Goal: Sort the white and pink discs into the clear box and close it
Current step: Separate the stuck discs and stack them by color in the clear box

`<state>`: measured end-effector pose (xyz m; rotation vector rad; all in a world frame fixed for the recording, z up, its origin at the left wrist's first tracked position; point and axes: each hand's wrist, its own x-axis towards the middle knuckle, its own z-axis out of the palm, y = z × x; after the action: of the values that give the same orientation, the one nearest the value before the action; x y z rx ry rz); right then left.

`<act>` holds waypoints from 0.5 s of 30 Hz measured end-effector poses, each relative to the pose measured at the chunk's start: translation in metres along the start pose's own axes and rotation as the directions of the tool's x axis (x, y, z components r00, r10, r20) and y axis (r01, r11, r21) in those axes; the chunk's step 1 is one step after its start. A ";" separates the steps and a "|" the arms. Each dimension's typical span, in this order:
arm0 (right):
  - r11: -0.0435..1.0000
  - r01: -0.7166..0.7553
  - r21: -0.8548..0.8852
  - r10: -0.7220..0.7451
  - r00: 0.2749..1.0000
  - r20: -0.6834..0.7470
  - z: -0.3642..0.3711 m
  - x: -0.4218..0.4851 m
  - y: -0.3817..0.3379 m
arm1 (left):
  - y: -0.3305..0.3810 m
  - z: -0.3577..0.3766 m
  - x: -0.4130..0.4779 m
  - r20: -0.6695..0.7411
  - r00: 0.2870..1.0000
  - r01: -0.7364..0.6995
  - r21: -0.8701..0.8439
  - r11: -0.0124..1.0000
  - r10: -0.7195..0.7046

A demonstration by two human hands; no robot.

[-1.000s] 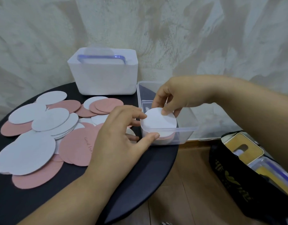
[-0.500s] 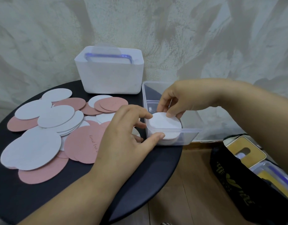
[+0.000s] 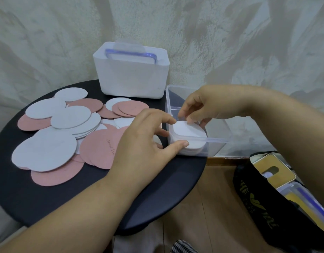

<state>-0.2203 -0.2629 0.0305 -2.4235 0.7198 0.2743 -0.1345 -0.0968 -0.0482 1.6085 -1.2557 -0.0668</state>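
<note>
The right hand (image 3: pixel 203 106) reaches down into the clear box (image 3: pixel 218 140). Its fingers (image 3: pixel 191 118) are curled and pinch the far edge of the top white disc (image 3: pixel 190 133), which lies flat on a stack in the box's near-left corner. The left hand (image 3: pixel 144 143) grips that corner from outside, with the thumb pressed to the front wall and the forefinger bent over the rim. The box stands at the right edge of the round black counter (image 3: pixel 29 194). Loose pink and white discs (image 3: pixel 44 152) lie overlapping to its left, in front of a white bin (image 3: pixel 130 77).
</note>
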 end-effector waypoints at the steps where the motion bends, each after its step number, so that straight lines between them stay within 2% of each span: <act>1: 1.000 0.001 -0.009 -0.001 1.000 -0.017 0.000 -0.001 -0.001 | 0.000 -0.001 0.000 0.007 1.000 0.008 -0.017 1.000 -0.008; 5: 0.996 0.048 -0.079 -0.063 0.980 -0.188 0.003 -0.013 -0.012 | 0.006 -0.012 -0.002 0.056 0.997 0.050 -0.091 0.995 -0.045; 8: 0.983 0.157 -0.096 -0.183 0.893 -0.410 0.014 -0.027 -0.029 | 0.004 -0.035 -0.010 -0.012 0.996 0.088 -0.101 0.991 -0.090; 10: 0.961 0.258 -0.100 -0.274 0.835 -0.477 0.031 -0.035 -0.045 | -0.003 -0.059 -0.018 -0.094 0.993 0.076 0.032 0.997 -0.073; 12: 0.921 0.360 -0.146 -0.387 0.812 -0.436 0.054 -0.039 -0.061 | -0.015 -0.087 -0.027 -0.149 0.987 0.093 0.256 0.962 -0.056; 13: 0.904 0.388 -0.180 -0.427 0.815 -0.391 0.067 -0.038 -0.067 | -0.023 -0.099 -0.032 -0.153 0.985 0.131 0.369 0.920 -0.078; 15: 0.885 0.402 -0.235 -0.460 0.829 -0.317 0.095 -0.033 -0.078 | -0.037 -0.117 -0.044 -0.113 0.971 0.238 0.529 0.814 -0.210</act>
<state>-0.2075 -0.1393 0.0036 -2.7422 0.2774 -0.3257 -0.0605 0.0102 -0.0449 2.2324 -1.0921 0.2000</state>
